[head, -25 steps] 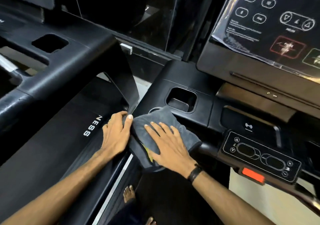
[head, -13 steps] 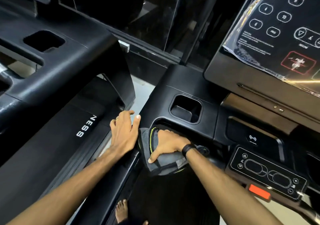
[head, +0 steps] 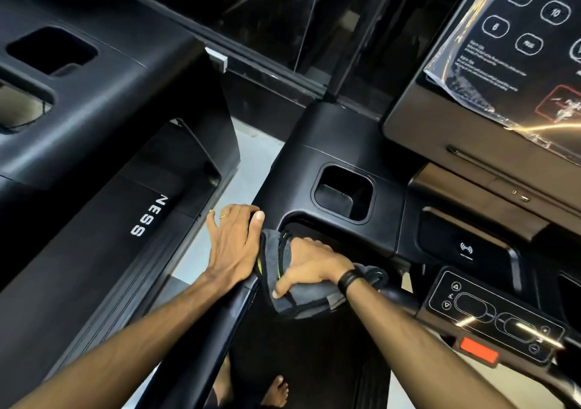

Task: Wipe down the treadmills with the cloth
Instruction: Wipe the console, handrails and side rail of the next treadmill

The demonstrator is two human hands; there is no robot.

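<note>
Head view: grey cloth (head: 284, 300) bunched over black treadmill handrail (head: 239, 301), grasped by right hand (head: 309, 265), fingers curled round it. Left hand (head: 232, 242) flat and released against console (head: 339, 144) edge. Pale floor (head: 251, 163) between two black treadmills; dark glass (head: 267, 9) beyond.

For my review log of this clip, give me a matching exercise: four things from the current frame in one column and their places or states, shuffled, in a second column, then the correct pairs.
Things:
1. left hand
2. right hand
3. cloth
4. cup holder

Places or states:
A. square recess in the console, with no cloth in it
B. grey, bunched over the handrail
C. lying flat on the console's left edge, a ring on one finger
D. gripping the cloth, a black band at the wrist

Pairs: 1-C, 2-D, 3-B, 4-A
</note>
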